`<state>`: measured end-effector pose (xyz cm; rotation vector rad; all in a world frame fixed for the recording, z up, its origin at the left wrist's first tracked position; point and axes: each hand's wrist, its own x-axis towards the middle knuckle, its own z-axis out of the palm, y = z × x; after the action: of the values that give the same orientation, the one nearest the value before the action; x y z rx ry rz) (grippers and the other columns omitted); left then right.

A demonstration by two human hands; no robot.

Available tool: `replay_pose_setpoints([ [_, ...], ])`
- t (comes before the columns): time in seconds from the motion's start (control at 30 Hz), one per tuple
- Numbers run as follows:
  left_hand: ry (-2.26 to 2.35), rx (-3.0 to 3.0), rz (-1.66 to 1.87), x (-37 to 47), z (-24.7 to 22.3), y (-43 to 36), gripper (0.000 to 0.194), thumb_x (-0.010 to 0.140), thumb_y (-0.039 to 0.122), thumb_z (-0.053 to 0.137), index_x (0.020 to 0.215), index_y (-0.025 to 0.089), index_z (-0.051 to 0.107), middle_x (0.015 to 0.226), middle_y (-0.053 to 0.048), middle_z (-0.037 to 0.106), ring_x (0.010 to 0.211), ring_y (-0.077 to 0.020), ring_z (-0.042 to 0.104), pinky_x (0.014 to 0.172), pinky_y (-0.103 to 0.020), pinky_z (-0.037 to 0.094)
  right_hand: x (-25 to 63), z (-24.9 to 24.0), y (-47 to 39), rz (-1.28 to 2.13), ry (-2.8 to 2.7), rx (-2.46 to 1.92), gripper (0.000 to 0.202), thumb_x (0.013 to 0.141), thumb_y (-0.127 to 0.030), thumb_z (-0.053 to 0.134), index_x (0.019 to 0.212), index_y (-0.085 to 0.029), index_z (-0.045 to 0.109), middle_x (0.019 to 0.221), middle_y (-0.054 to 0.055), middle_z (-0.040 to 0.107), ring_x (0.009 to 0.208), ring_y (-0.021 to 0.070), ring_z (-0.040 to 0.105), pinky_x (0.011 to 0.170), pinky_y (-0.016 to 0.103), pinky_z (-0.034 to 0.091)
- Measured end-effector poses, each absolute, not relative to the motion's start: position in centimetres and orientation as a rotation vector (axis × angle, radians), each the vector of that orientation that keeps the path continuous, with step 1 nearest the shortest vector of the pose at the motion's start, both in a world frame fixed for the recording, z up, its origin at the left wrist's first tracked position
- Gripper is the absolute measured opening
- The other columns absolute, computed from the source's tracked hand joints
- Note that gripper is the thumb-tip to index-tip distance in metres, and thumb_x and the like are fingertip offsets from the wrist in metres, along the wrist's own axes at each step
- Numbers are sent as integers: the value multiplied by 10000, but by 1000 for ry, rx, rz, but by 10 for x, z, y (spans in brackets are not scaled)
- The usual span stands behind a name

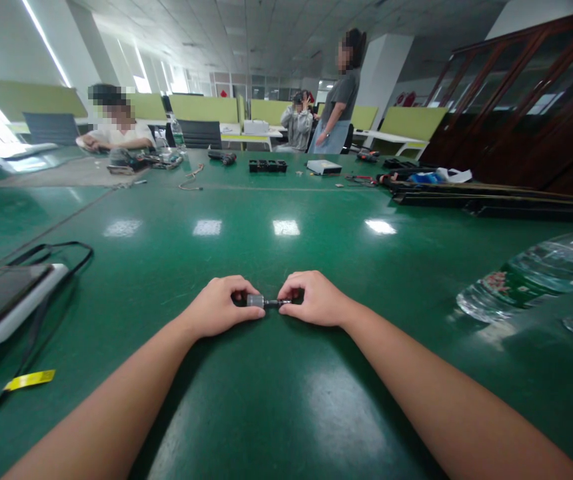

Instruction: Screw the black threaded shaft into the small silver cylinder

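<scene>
Between my two hands, at the middle of the green table (246, 240), lies a small grey cylinder (255, 301) with a thin dark shaft (271, 304) pointing right. The fingers and thumb of my left hand (221, 307) pinch the cylinder. My right hand (314, 299) pinches the dark end of the shaft with thumb and fingertips, which partly hide it. The piece is held level, close to the tabletop; whether it touches the table I cannot tell. Cylinder and shaft appear in line, but the exact kind of part is too small to make out.
A white-edged device with a dark screen (14, 300) and black strap lies left, beside a yellow tag (30, 380). Clear plastic bottles (526, 283) lie right. Along the far side are a black slotted block (267, 166), a white box (324, 167) and long black bars (496, 198). Several people are beyond.
</scene>
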<state>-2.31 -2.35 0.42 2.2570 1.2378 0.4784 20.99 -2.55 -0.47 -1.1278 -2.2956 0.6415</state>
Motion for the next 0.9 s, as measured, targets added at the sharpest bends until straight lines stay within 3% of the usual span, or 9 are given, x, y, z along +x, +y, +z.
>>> replay_pose_setpoints([
  [0.9, 1227, 2246, 502, -24, 3, -24, 308, 738, 471, 707, 909, 216, 722, 833, -15, 666, 745, -171, 576, 671, -271, 424, 219, -3, -22, 669, -2298, -1184, 83, 679, -186, 731, 756, -161, 716, 711, 3, 644, 646, 112, 566, 620, 233, 429],
])
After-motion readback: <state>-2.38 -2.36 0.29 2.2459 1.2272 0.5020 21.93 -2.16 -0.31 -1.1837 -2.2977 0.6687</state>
